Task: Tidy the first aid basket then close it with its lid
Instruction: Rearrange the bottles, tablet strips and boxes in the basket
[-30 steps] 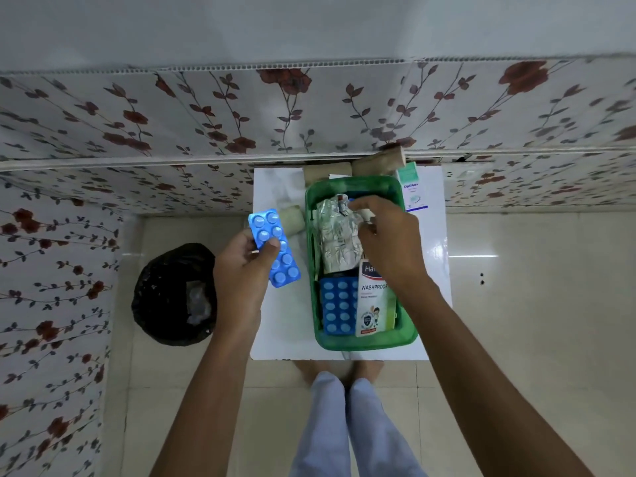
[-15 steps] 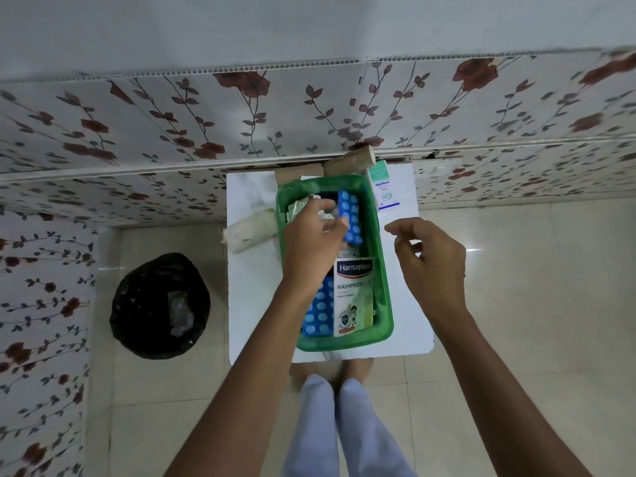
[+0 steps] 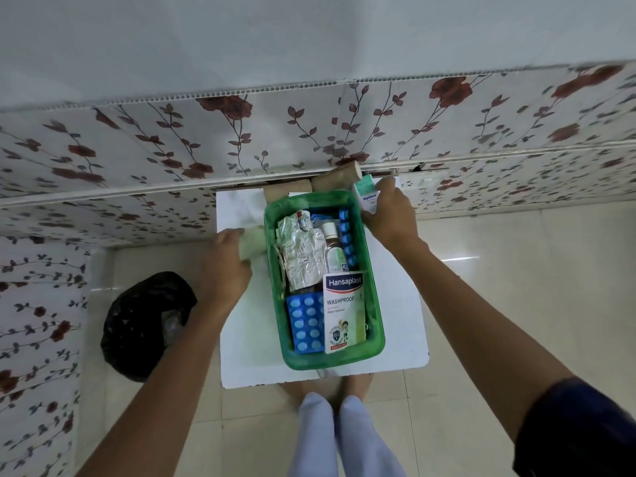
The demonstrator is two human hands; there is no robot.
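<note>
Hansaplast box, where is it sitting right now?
In the head view, the Hansaplast box lies inside the green basket at its near right end, beside the blue blister pack, just below the small bottle.

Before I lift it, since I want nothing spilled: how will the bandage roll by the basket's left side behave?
The bandage roll looks soft and light, so it will probably squash under the left hand. Being cylindrical, it may roll on the white table if released.
</note>
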